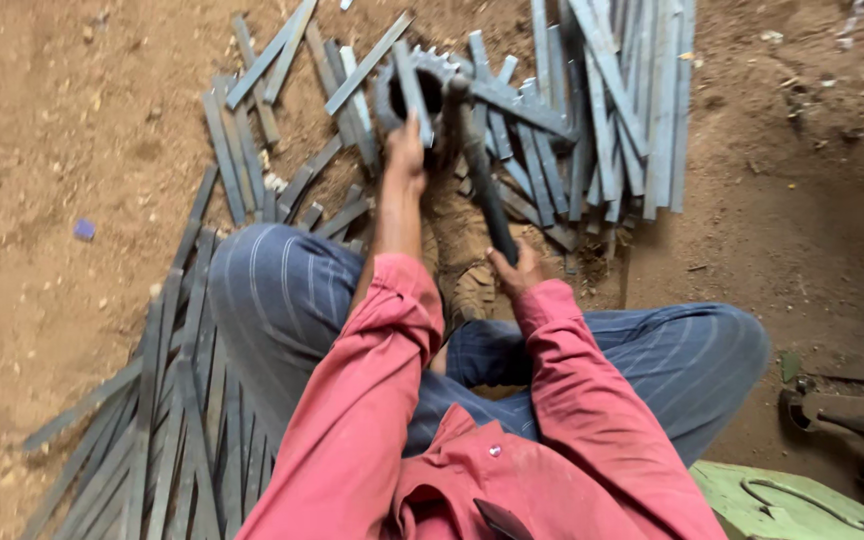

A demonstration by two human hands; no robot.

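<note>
Two hands are busy over a heap of flat grey metal strips on the dirt floor. The left hand (407,150) is closed around one short metal strip (412,85), holding it so it lies across a round toothed metal ring (430,70) just above the hand. The right hand (514,270) is closed tight around the dark handle of a hammer (482,170); the handle runs up from that hand, and the hammer's head sits right beside the ring and the held strip. More grey strips (592,110) lie piled past the hammer, above and to the right of the right hand. Another long pile of strips (162,420) lies below and to the left of the left hand. A green wooden block (782,500) sits far below the right hand, near the person's side.
</note>
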